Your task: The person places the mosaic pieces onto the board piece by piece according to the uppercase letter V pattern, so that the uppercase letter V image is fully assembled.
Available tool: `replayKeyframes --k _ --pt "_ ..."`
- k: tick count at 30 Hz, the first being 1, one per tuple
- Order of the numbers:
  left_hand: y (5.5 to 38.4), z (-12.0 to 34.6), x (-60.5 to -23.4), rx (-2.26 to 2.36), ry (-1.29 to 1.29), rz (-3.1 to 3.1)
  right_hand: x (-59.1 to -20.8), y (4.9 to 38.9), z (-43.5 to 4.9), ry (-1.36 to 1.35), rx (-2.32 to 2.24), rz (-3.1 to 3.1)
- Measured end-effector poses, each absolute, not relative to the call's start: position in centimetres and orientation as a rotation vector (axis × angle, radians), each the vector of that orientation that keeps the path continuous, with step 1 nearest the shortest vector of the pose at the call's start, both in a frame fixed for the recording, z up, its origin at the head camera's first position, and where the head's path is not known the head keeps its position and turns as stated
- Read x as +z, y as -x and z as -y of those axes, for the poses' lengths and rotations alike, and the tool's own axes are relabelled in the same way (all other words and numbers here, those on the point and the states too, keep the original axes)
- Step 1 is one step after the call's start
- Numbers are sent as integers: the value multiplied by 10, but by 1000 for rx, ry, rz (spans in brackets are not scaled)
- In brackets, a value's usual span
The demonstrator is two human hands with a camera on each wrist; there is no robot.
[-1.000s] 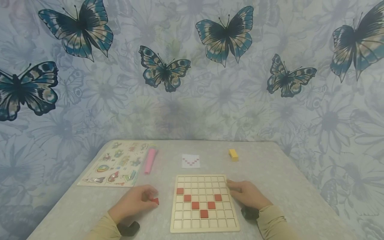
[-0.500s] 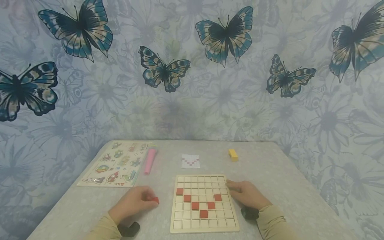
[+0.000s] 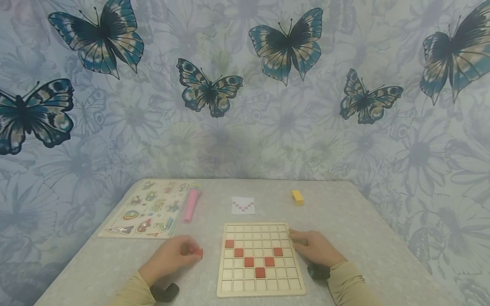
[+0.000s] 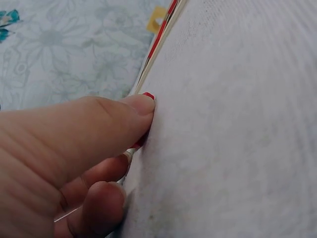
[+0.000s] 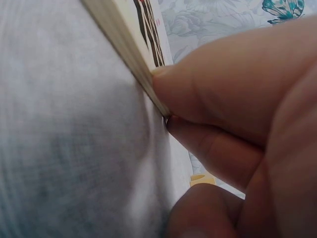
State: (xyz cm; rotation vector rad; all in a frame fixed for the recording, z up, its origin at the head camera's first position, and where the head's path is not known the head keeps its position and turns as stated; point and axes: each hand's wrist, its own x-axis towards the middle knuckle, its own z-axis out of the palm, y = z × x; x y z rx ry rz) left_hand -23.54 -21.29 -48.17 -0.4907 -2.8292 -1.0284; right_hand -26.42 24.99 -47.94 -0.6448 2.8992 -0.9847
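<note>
At the left of the board, my left hand [image 3: 172, 257] pinches a small red square tile [image 3: 199, 253] between thumb and fingers, low over the table. The left wrist view shows only slivers of this red tile [image 4: 148, 94] around the thumb tip. A pale wooden grid board [image 3: 238, 285] lies in front of me, with several red tiles [image 3: 260, 273] set in its cells in a slanted V. My right hand [image 3: 315, 248] rests at the board's upper right edge. In the right wrist view, its thumb and a fingertip touch the board's side [image 5: 124, 54] near the corner.
Behind the board lies a white card [image 3: 243, 205] printed with a V of small squares. A yellow block [image 3: 297, 197] sits at the back right. On the left are a picture puzzle board [image 3: 147, 208] and a pink tube [image 3: 191, 206]. A butterfly-patterned wall [image 3: 245, 140] stands behind the table.
The red tile in my left fingers has turned and shifted slightly upward. My right hand and the board stay in place.
</note>
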Motion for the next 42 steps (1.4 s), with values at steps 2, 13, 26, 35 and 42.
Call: replayKeyframes --k 2,13,26,35,42 --pt "236 213 -483 -1040 503 2821 -479 264 -250 652 -985 -2901" --pt "239 208 -482 -1218 507 2806 -480 263 -251 643 -981 -2913" --pt "243 201 -477 -1611 248 2697 -479 264 -250 620 -979 -2898" --pt "252 173 -464 -1576 261 2729 -477 265 -249 599 -951 -2917" --pt "266 130 -453 -1662 363 2709 -479 265 -249 583 -960 -2914"
